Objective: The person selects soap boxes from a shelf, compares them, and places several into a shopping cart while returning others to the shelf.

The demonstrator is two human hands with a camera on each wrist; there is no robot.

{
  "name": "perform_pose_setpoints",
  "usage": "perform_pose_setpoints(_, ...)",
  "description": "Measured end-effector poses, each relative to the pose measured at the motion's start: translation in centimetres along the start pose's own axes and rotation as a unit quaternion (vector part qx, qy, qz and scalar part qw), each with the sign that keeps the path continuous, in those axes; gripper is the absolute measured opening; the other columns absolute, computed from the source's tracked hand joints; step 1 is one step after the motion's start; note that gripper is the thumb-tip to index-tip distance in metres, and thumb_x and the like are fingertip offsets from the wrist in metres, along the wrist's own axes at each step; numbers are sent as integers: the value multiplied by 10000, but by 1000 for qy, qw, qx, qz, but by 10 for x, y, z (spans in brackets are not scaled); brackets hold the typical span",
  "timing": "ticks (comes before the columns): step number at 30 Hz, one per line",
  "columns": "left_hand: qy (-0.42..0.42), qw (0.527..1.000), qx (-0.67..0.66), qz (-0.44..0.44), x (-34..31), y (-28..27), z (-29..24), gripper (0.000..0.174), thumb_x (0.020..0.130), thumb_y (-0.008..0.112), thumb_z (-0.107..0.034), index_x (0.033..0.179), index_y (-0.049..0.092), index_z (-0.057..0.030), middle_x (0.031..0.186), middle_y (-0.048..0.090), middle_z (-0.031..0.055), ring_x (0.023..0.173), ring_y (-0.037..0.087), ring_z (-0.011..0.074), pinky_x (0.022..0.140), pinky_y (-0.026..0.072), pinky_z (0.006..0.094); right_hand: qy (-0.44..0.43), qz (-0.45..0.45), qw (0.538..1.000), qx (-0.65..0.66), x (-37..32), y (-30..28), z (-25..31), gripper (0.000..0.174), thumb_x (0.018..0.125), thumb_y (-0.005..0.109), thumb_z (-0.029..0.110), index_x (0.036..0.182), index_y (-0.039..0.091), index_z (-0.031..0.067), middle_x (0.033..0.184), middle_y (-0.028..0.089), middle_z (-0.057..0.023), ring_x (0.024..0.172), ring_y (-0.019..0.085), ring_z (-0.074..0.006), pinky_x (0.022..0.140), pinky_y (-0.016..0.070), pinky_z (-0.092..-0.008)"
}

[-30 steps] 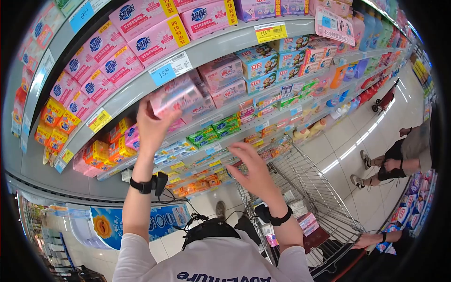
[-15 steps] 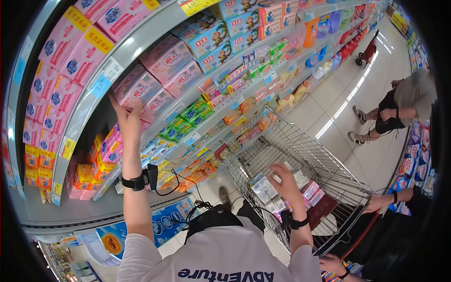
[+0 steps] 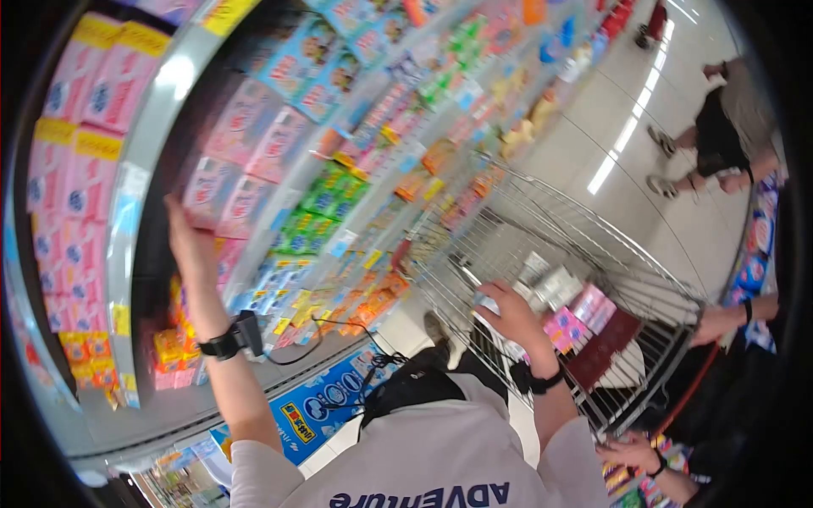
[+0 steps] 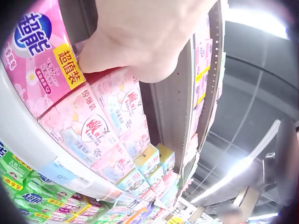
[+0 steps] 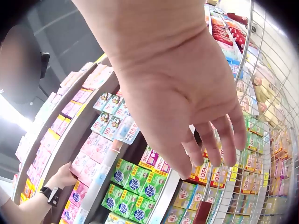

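The head camera looks forward and down over both hands, the shelf [image 3: 159, 110] and the cart [image 3: 603, 349]. Each wrist camera sits close: one behind the left hand [image 4: 140, 39], facing along the shelf towards the ceiling [image 4: 254, 65], one past the right hand [image 5: 182, 95]. All share the pink boxes [image 5: 91, 156].

Your left hand [image 4: 140, 42] fills the top, fingertips hidden, at the upper edge of stacked pale pink boxes [image 4: 84, 128]. A brighter pink pack [image 4: 39, 60] stands to their left. Below, a price tag [image 4: 70, 172] marks the shelf edge [image 4: 29, 133] above green packs [image 4: 35, 198].
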State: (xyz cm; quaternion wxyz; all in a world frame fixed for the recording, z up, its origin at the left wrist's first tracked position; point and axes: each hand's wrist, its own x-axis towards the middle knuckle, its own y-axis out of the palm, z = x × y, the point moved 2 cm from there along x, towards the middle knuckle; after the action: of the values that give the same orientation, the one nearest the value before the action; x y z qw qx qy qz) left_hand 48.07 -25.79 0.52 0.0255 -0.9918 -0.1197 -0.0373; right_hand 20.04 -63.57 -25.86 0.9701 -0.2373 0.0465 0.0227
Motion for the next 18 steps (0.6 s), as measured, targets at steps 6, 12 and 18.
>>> perform_pose_setpoints(6,-69,997,-12,23,13,-14,-6,665,1007,439,-526,1401,435,9,1404,494,126,1301,454,243,1116,312,390,83,-27,996,-31,-31,2,-27,356,870,673,232,1175,608,60,1132,599,-172,1048,594,-384,882,498,-453)
perform_pose_setpoints(12,-40,999,6,-13,-9,12,-16,630,1032,413,-442,1427,388,48,1467,423,161,1346,399,274,1151,256,400,148,-3,987,-59,-53,1,-65,368,840,696,207,1166,624,51,1109,607,-162,1028,612,-376,861,506,-456)
perform_pose_setpoints(18,-19,1000,24,6,0,0,-16,562,1048,343,-317,1503,264,3,1584,241,141,1448,245,268,1191,172,424,279,-94,955,46,-85,-3,-145,475,824,727,280,1224,629,44,1181,628,-196,1110,618,-336,940,489,-411)
